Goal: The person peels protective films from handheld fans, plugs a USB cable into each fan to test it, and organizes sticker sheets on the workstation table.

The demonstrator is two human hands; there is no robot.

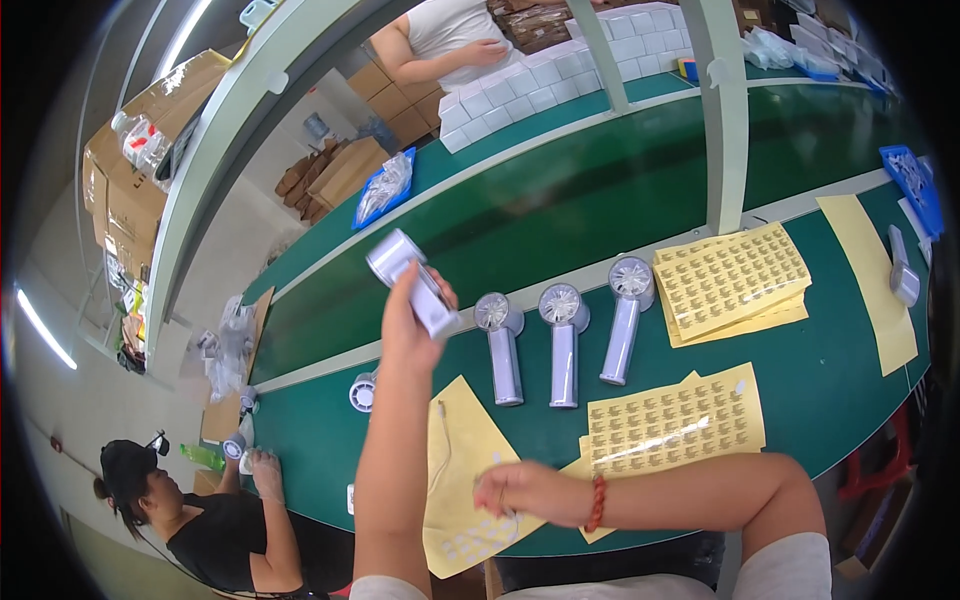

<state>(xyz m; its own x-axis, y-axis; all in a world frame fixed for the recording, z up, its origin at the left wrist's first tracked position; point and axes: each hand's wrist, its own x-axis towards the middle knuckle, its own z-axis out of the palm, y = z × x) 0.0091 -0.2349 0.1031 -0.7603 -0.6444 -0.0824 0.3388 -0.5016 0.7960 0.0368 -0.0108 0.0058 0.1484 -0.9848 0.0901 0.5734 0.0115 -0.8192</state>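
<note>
My left hand [412,325] is raised over the bench, closed around a lavender handheld fan [393,256]. My right hand [525,490] is low over a yellow backing sheet [455,425] that carries a few pale stickers. Its fingers are curled in a pinch, and whatever they hold is too small to make out. Lying side by side to the right of my left hand are three more lavender fans, a left one [506,365], a middle one [563,365] and a right one [621,340]. A printed sticker sheet [675,420] lies beyond my right forearm.
More sticker sheets [730,280] are stacked by the metal post [725,130]. A yellow strip [870,280] and another fan [903,270] lie far right. At left, a co-worker [220,530] handles a fan. Across the green belt [560,170], another person stands by white boxes [530,90].
</note>
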